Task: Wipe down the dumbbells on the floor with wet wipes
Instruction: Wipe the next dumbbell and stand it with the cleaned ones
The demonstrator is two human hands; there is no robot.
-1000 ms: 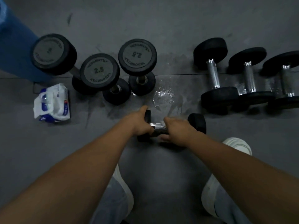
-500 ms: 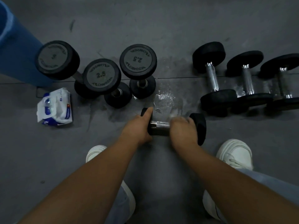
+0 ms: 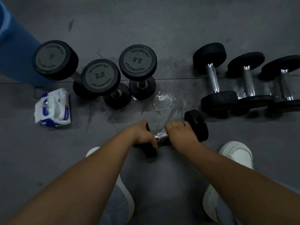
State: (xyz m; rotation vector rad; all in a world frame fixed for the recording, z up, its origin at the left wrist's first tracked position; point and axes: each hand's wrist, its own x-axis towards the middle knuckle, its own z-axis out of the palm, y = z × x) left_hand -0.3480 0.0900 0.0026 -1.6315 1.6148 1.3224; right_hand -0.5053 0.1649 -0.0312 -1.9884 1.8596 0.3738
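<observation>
While your left hand (image 3: 142,135) keeps gripping dumbbell (image 3: 197,125) head, your right hand (image 3: 180,135), fingers curled over handle (image 3: 160,135), has slid to other head; wipe hidden; handle likely done.

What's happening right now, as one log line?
left hand: grips dumbbell end | right hand: curled over handle | wipes pack: on floor, left side

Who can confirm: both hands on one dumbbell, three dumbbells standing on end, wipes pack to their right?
Wrong side. In the head view the wipes pack lies left of the three standing dumbbells. The rest holds: left hand and right hand are both on one dumbbell.
</observation>
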